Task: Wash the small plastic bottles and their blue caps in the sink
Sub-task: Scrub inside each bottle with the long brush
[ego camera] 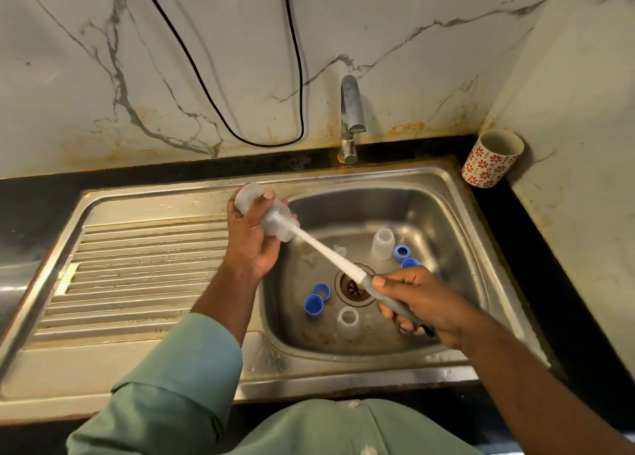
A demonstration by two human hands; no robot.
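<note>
The held bottle (266,214) is a small translucent plastic bottle, tilted with its base up and to the left and its mouth down and to the right, positioned above the left rim of the sink (457,234) basin. The left hand (252,240) grips it, with fingers and thumb curled round its body. A bottle brush (330,253) enters the bottle mouth; its white shaft runs diagonally down to a grey handle. The right hand (417,303) holds that handle, fingers wrapped round it and thumb laid along the top, above the drain (354,284).

Inside the basin, a second bottle (383,243) stands near the back right. A third bottle (347,320) stands in front of the drain, mouth upward. Two blue caps (318,300) lie touching each other to the left of the drain. Two more blue caps (405,257) lie just beside the second bottle, on its right (the nearer one is partly hidden by the right hand). Small clear parts lie behind the brush shaft; their type cannot be determined.

The ribbed drainboard (137,276) extends left of the basin. The tap (350,118) stands behind the basin, with no water visible from it. A patterned cup (491,159) stands in the right rear corner of the dark counter. A black cable (295,76) hangs against the marble wall.
</note>
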